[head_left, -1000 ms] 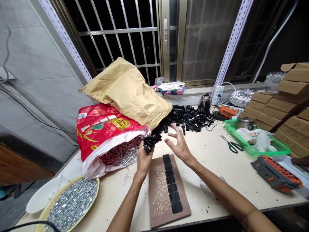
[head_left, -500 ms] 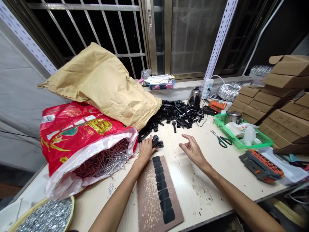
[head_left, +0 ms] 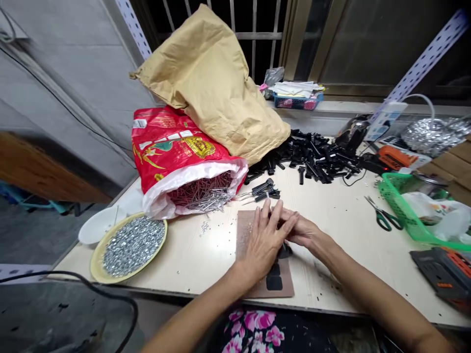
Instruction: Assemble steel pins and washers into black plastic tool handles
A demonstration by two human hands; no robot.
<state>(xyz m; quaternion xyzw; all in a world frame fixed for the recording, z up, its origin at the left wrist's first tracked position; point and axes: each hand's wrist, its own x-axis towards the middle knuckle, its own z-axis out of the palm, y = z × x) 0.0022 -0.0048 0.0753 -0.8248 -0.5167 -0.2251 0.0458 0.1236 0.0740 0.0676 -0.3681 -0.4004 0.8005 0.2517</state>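
Note:
My two hands meet over a brown board (head_left: pixel 243 245) that bears a row of black pads (head_left: pixel 274 283). My left hand (head_left: pixel 262 240) has its fingers stretched out above the board, their tips close to the right hand's fingers. My right hand (head_left: pixel 303 229) comes from the right with bent fingers, partly hidden behind the left. Something black shows between and under the hands, but its shape is mostly covered. Just beyond the fingertips lie several black plastic pieces (head_left: pixel 267 189), with thin metal shafts beside them.
A red bag (head_left: pixel 172 147) of long screws (head_left: pixel 206 193) lies at the left under a tan sack (head_left: pixel 217 83). Nearby stands a yellow bowl (head_left: pixel 96 264) of small metal nuts. A black parts pile (head_left: pixel 320 157) lies behind; scissors (head_left: pixel 384 215) and a green basket (head_left: pixel 390 206) are right.
My left hand has left the small black pieces and come back over the board. My right hand has moved in from the right to meet it. The view has turned left.

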